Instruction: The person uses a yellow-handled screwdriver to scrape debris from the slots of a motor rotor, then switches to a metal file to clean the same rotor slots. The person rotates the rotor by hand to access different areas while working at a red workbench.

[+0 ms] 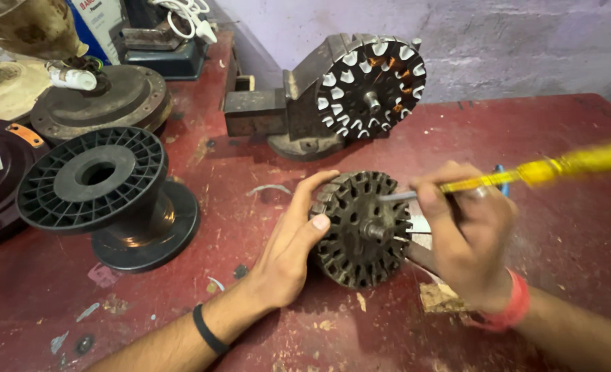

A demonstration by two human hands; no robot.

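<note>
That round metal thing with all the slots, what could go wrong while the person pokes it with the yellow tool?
1. The yellow screwdriver tip sits at the rim of the slotted metal core, close to the left hand steadying it. If it slips, it might jab the thumb.
2. The core stands on its edge on the red table, so a hard push could roll or tip it.
3. The right hand has its grip far forward; a sudden jerk might scrape its fingers on the slots.

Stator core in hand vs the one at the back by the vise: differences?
The near stator core has bare, empty slots; the far stator core has white liners in its slots and some copper winding. The near one is gripped by the left hand and probed by the screwdriver in the right hand; the far one stands untouched. Both are dark, round and slotted.
</note>
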